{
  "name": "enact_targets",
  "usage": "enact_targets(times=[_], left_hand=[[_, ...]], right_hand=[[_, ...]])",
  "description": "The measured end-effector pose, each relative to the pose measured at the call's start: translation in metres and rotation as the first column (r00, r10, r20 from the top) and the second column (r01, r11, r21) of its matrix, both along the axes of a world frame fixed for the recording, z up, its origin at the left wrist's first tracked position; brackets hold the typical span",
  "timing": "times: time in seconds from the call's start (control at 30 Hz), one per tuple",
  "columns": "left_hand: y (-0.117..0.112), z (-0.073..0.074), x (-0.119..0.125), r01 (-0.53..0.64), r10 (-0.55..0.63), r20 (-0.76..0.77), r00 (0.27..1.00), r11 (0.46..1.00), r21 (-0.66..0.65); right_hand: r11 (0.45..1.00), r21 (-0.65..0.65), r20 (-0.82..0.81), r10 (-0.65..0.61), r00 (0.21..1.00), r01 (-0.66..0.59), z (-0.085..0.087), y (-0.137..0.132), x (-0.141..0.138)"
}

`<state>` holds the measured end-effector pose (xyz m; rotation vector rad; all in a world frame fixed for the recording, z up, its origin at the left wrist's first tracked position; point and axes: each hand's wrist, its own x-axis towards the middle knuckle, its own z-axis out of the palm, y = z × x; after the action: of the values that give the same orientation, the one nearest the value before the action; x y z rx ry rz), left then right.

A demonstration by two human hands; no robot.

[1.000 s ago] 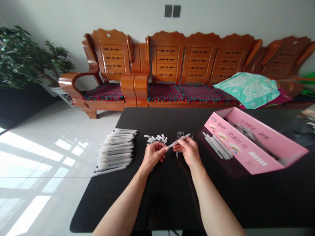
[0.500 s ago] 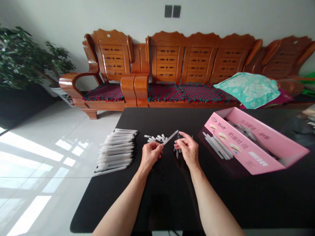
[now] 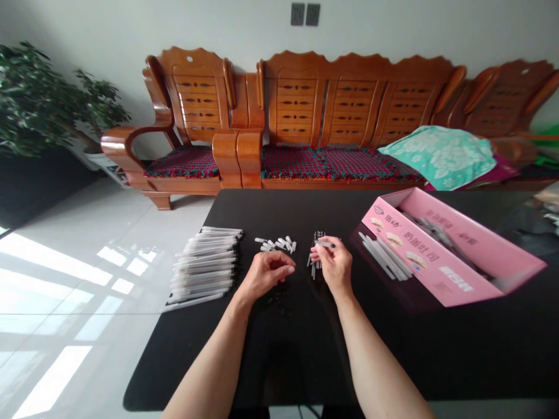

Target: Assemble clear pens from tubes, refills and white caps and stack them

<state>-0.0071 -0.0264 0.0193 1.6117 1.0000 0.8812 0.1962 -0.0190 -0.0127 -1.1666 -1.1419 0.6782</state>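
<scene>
My right hand (image 3: pixel 334 259) is closed on a white pen barrel (image 3: pixel 324 244), held crosswise between thumb and fingers with a dark end to the right. Just beneath it lies a bunch of slim pen refills (image 3: pixel 315 269) with dark tips. My left hand (image 3: pixel 268 273) hovers to the left, fingers loosely bent and thumb stretched out, with nothing visible in it. Beyond it is a small heap of white pen caps (image 3: pixel 279 243). Small black parts (image 3: pixel 278 301) lie on the table near its wrist. A row of white pens (image 3: pixel 205 265) with black ends fills the left side.
Several white barrels (image 3: pixel 384 257) lie beside a pink box (image 3: pixel 419 250) with grey contents, on the right. The black table (image 3: pixel 301 361) has its left edge beside the tiled floor. A wooden bench (image 3: pixel 301 110) with a teal cushion (image 3: pixel 441 154) stands behind.
The white barrel has passed from my left hand to my right hand, which now holds it crosswise. My left hand has let go and its fingers have loosened.
</scene>
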Motion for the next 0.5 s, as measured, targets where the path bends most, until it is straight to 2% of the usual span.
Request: enact_targets(times=[0.07,0.13,0.27,0.37,0.43,0.5], left_hand=[[0.003,0.003,-0.009,0.124,-0.108,-0.171,0.979,0.989,0.084],[0.003,0.004,-0.013,0.242,-0.189,-0.322,0.928,0.961,0.132],[-0.002,0.0,-0.009,0.364,-0.258,-0.518,0.815,0.924,0.114],[-0.005,-0.003,-0.003,0.372,-0.246,-0.56,0.791,0.92,0.121],[-0.006,-0.003,0.0,0.32,-0.212,-0.5,0.84,0.937,0.142],[-0.004,-0.004,0.003,0.198,-0.137,-0.362,0.922,0.971,0.135]], right_hand=[[1.0,0.0,-0.132,-0.02,0.991,0.02,0.002,0.001,0.001],[0.999,-0.029,-0.251,-0.037,0.967,0.031,0.004,0.002,0.003],[0.995,-0.097,-0.427,-0.062,0.902,0.022,0.006,0.004,0.007],[0.994,-0.112,-0.489,-0.046,0.871,-0.01,0.006,0.004,0.008],[0.992,-0.116,-0.522,-0.028,0.852,-0.038,0.007,0.004,0.008],[0.991,-0.116,-0.556,-0.003,0.831,-0.074,0.007,0.004,0.008]])
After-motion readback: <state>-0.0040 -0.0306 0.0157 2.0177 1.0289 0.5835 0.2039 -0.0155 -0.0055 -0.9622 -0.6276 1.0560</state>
